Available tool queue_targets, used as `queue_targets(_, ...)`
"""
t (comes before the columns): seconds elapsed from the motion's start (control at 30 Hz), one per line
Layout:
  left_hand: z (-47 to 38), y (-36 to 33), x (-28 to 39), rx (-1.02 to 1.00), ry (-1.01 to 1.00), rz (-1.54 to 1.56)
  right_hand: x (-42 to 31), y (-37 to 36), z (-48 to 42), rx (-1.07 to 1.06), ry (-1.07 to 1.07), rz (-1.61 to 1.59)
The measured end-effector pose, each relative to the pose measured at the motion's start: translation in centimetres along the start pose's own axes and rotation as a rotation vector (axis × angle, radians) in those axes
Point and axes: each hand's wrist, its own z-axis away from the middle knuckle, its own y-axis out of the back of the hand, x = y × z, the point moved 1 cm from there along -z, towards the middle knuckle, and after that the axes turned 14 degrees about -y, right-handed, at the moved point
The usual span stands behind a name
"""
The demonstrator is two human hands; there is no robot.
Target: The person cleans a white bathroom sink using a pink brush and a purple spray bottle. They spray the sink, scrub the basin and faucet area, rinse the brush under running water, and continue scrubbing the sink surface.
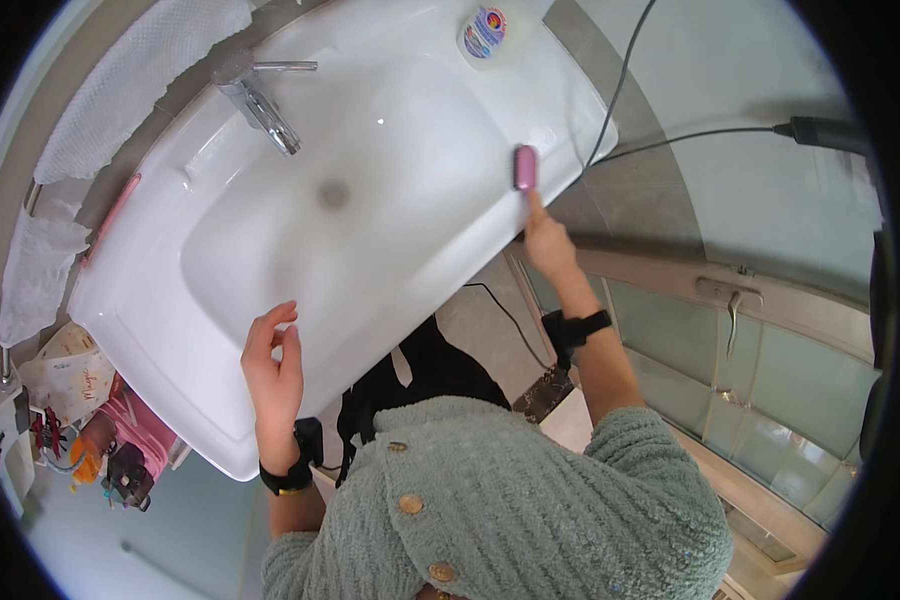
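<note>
A pink hairbrush with dark bristles is in my right hand, its head over the right front rim of a white ceramic sink. Whether the brush touches the sink, I cannot tell. My left hand hovers over the sink's front left side, fingers curled, with a gap between thumb and fingertips and nothing held. Both wrists wear black bands.
At the back of the sink stands a chrome faucet. A white labelled tub sits on the far right rim. Black cables run past the right edge, near a handled glazed door. Pink baskets of small items hang at left.
</note>
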Motion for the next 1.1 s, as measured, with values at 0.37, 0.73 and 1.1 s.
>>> queue_targets(0.37, -0.3, -1.1, 0.4, -0.016, -0.005, -0.022, 0.4, 5.6, -6.2, 0.262, -0.032, 0.057)
queue_targets(0.73, -1.1, -2.3, 1.6, 0.032, -0.070, -0.001, -0.8, 3.2, -4.1, 0.134, -0.083, 0.041)
queue_targets(1.1, -1.0, -3.1, 1.4, 0.007, -0.054, -0.014, -0.5, 2.2, -3.0, 0.134, -0.011, 0.070)
